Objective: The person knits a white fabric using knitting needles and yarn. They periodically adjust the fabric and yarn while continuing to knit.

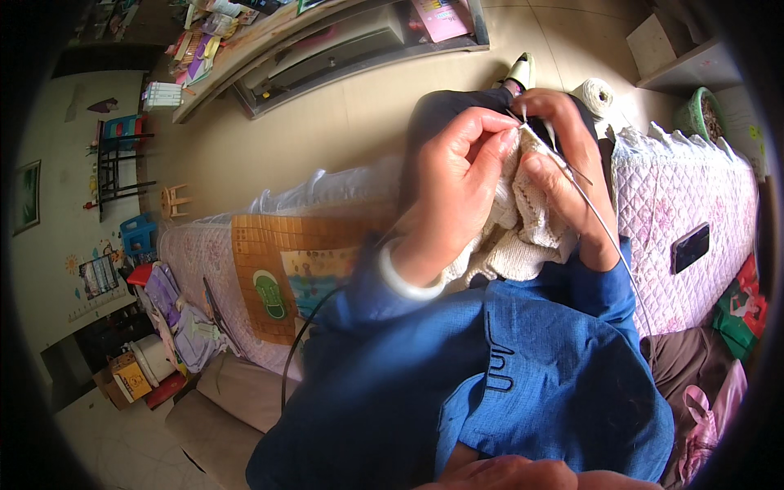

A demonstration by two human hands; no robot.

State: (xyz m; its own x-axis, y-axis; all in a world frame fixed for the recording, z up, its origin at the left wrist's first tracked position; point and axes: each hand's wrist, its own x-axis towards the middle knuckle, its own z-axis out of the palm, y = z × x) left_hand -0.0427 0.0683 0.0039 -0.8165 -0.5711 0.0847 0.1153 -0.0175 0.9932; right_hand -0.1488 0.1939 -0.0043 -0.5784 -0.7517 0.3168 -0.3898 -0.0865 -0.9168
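A cream knitted piece [517,254] lies bunched on my lap, its upper edge raised between both hands. My left hand [459,190], with a white bangle [409,275] at the wrist, pinches that edge near a needle tip between thumb and forefinger. My right hand [566,174] holds the other side, thumb pressed on the stitches and forefinger arched over the tip with yarn near it. A thin metal knitting needle [579,173] shows beside the right thumb. From there a grey cord [612,245], seemingly a needle cable, curves past my right sleeve. Fabric and fingers hide part of the needles.
A cone of cream yarn [595,98] stands beyond my right knee, near a green basket [701,116]. On the quilted seat cover [649,202] at right lies a phone [691,247]. A brown mat [257,245] is at left. A cluttered low cabinet [367,55] stands ahead.
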